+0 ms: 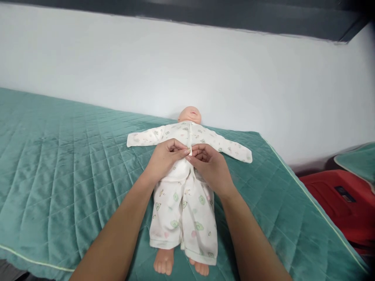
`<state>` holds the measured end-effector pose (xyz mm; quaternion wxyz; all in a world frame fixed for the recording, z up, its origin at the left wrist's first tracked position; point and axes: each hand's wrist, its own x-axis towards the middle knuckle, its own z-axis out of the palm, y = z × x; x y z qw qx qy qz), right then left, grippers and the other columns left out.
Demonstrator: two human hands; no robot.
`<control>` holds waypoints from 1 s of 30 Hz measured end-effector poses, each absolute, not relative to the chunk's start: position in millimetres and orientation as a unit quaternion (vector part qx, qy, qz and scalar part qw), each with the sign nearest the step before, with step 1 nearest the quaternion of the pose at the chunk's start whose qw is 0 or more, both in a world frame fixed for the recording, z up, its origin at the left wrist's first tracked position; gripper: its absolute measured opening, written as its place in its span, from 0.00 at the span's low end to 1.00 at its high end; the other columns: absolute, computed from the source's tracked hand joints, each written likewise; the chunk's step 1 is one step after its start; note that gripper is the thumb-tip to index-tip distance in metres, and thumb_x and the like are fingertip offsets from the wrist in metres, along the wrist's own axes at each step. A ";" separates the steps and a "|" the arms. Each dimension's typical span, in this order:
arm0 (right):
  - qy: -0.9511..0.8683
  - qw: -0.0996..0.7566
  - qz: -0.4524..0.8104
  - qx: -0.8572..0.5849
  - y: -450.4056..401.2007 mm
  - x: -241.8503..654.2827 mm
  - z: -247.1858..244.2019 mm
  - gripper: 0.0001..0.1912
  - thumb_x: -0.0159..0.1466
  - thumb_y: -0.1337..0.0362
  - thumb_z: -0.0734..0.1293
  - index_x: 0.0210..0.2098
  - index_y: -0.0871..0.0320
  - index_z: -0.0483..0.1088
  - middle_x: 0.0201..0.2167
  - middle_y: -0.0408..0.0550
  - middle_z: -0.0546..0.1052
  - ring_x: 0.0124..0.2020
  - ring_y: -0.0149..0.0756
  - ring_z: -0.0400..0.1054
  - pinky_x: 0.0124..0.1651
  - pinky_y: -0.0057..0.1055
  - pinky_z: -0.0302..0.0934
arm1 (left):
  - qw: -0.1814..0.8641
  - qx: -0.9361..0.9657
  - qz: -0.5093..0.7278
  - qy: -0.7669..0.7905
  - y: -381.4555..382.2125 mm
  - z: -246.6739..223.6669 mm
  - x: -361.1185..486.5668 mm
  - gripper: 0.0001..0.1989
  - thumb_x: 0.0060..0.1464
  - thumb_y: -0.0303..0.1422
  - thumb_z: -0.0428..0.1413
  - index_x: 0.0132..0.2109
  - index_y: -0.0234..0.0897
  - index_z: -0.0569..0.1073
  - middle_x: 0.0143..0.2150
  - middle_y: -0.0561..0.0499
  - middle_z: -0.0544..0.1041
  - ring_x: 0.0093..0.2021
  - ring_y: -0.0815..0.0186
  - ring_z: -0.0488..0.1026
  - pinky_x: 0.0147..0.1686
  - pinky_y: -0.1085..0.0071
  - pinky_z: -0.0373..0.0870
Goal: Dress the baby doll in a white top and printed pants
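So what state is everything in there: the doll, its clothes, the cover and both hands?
Baby doll: lying face up, arms spread, feet bare.
Printed long-sleeved top: on the doll; whether fully fastened, can't tell.
Printed trousers: on both legs.
Quilted green cover: spread out, lightly creased.
Left hand: pinching the top's front.
Right hand: pinching it too.

Doll (191,114): I see smooth plastic, slightly glossy.
Jacket (177,130) and trousers (166,214): matt cloth, to my eye.
Quilt (73,175): stitched cloth, soft sheen.
Red object (319,193): smooth plastic.
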<state>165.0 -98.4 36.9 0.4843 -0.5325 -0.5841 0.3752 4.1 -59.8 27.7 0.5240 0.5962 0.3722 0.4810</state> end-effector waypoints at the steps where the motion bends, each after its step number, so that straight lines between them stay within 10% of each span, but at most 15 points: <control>1: -0.588 0.482 0.368 -0.535 -98.5 164.8 36.6 0.12 0.59 0.60 0.71 0.41 0.55 0.72 0.34 0.42 0.75 0.32 0.30 0.67 0.36 0.28 0.62 | 0.529 0.589 0.483 0.373 -60.3 28.0 4.3 0.13 0.49 0.42 0.65 0.34 0.36 0.77 0.34 0.50 0.79 0.34 0.67 0.72 0.36 0.72 0.66; 30: -0.628 0.421 0.281 -0.591 -101.8 159.0 39.0 0.13 0.58 0.64 0.70 0.42 0.52 0.68 0.29 0.37 0.74 0.29 0.30 0.68 0.34 0.29 0.61 | 0.530 0.614 0.468 0.350 -62.8 27.6 2.1 0.13 0.53 0.40 0.63 0.41 0.37 0.78 0.36 0.50 0.79 0.37 0.67 0.74 0.37 0.73 0.67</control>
